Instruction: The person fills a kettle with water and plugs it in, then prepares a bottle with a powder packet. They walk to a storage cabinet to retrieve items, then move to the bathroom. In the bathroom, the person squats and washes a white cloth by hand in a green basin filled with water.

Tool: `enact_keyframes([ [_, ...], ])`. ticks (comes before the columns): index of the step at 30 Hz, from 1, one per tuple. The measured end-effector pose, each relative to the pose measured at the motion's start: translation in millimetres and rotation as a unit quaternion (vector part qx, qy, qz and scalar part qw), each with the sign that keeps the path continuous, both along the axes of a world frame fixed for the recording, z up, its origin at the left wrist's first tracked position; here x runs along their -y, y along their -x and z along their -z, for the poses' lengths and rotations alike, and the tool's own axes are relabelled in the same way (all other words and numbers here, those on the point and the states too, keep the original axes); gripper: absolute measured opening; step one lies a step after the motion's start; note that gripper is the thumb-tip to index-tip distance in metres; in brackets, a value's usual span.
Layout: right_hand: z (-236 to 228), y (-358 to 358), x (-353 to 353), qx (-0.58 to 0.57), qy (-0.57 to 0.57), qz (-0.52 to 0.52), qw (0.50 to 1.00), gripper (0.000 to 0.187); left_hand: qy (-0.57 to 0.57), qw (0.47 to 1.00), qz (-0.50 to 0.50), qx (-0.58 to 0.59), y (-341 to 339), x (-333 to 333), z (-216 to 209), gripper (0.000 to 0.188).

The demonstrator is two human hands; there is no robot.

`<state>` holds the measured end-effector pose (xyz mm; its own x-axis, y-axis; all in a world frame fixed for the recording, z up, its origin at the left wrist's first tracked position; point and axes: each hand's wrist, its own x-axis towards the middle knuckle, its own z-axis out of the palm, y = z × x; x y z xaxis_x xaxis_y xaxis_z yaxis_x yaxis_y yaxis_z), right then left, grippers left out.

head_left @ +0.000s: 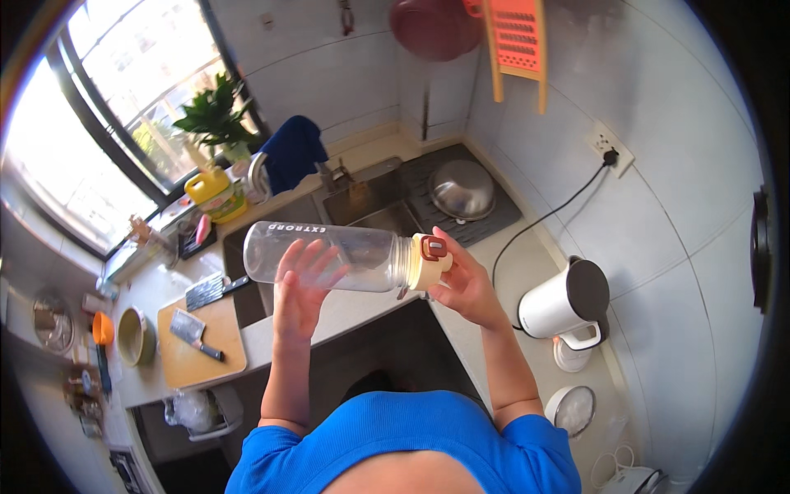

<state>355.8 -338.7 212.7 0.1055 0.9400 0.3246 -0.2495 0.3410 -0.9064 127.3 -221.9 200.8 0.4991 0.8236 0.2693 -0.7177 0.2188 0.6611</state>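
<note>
A clear plastic water bottle with a cream and brown lid lies sideways in the air in front of me, its base to the left. My left hand holds the body near the base, and its fingers show through the clear wall. At the other end my right hand grips the lid between thumb and fingers. The lid sits on the bottle's threaded neck, and I see no liquid inside.
Behind the bottle is a steel sink; a metal bowl rests upside down on a dark mat. To the left, a cleaver lies on a cutting board. A white kettle stands right, near a plugged-in black cord.
</note>
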Motion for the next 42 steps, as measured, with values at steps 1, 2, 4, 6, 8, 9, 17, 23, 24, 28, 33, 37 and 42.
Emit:
enact_keyframes([
  [1, -1, 5, 0, 0.016, 0.0, -0.008, 1.0, 0.07, -0.002, 1.0, -0.011, 0.0, 8, 4, -2, 0.053],
  [2, -2, 10, -1, 0.033, -0.001, -0.015, 0.999, 0.07, -0.004, 1.0, -0.021, 0.0, 15, 7, -5, 0.053],
  [4, -3, 19, -4, 0.047, -0.002, -0.03, 0.998, 0.071, -0.007, 0.999, -0.039, 0.002, 27, 12, -8, 0.052],
  [6, -7, 29, -9, 0.041, -0.003, -0.047, 0.998, 0.071, -0.011, 0.998, -0.057, 0.003, 41, 15, -11, 0.053],
  [8, -11, 41, -15, 0.031, -0.005, -0.064, 0.997, 0.072, -0.02, 0.998, -0.064, 0.005, 55, 16, -14, 0.053],
  [9, -11, 46, -19, 0.02, -0.004, -0.066, 0.998, 0.071, -0.023, 0.998, -0.066, 0.004, 60, 16, -14, 0.053],
  [17, -10, 85, -48, -0.197, 0.013, -0.098, 0.975, 0.065, -0.022, 0.991, -0.129, 0.034, 102, 11, -39, 0.054],
  [23, -21, 110, -65, -0.032, -0.052, -0.074, 0.995, 0.063, -0.035, 0.989, -0.138, 0.035, 118, 8, -48, 0.057],
  [24, -25, 115, -67, -0.022, -0.053, -0.082, 0.995, 0.063, -0.035, 0.988, -0.143, 0.034, 121, 8, -46, 0.057],
  [28, -32, 121, -70, 0.005, -0.067, -0.106, 0.992, 0.064, -0.042, 0.987, -0.151, 0.028, 132, 4, -41, 0.058],
  [33, -35, 123, -72, 0.04, -0.082, -0.11, 0.99, 0.065, -0.054, 0.988, -0.139, 0.024, 136, 2, -39, 0.059],
  [37, -32, 126, -75, 0.083, -0.065, -0.092, 0.99, 0.062, -0.09, 0.987, -0.131, 0.025, 137, 0, -35, 0.061],
  [42, -34, 123, -69, 0.064, 0.154, -0.186, 0.968, 0.066, -0.137, 0.986, -0.089, 0.02, 146, -7, -28, 0.068],
])
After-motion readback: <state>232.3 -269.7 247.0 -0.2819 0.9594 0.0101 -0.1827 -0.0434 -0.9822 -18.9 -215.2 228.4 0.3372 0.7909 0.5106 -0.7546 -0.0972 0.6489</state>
